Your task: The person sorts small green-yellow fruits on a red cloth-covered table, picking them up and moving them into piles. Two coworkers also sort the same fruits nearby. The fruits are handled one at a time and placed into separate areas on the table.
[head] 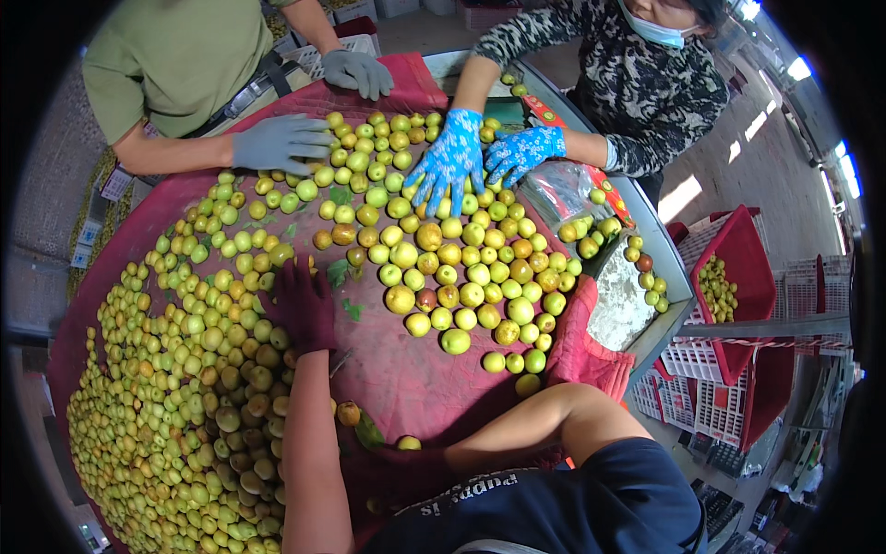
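Note:
My left hand (301,305), in a dark maroon glove, lies palm down with its fingers apart. It touches the right edge of a large heap of green-yellow jujubes (201,346) on a red quilted cloth (394,388). My right hand (398,474) is low in the middle, gloved and in deep shadow near the shirt; its fingers cannot be made out. One jujube (409,443) lies just above it, and a browner one (348,413) with a green leaf (369,431) rests to its left. More jujubes (477,273), some with brown patches, are spread right of my left hand.
Across the cloth, a co-worker's grey gloves (280,144) and another's blue patterned gloves (450,163) are at the fruit. A clear plastic bag (561,190) lies by the metal table rim (664,325). Red-lined white crates (747,270) stand at the right, one holding jujubes.

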Demonstrator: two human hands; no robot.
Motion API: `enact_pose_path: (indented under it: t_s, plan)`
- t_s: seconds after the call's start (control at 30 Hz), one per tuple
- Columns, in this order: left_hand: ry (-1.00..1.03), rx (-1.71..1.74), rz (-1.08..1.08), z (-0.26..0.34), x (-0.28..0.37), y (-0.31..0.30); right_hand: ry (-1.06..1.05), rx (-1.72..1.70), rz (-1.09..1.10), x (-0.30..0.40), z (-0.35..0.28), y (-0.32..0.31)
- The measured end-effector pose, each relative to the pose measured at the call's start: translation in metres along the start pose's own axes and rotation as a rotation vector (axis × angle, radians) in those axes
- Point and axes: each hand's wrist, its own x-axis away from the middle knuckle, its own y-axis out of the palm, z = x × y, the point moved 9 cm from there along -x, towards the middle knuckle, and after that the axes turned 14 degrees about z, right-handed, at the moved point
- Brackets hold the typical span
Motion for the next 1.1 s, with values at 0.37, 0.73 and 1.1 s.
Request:
enact_pose_path:
  t_s: [0.37,0.73,1.1]
  plan:
    - [0.123,0.045,-0.063,0.002,-0.005,0.012,0.329,-0.04,0.178,-0.04,0.101,0.015]
    - [0.041,0.109,-0.104,-0.003,-0.007,0.021,0.457,0.416,0.553,-0.009,0.214,-0.228]
    - [0.077,-0.038,-0.071,0.025,-0.009,0.032,0.793,0.555,-0.156,0.006,0.237,-0.178]
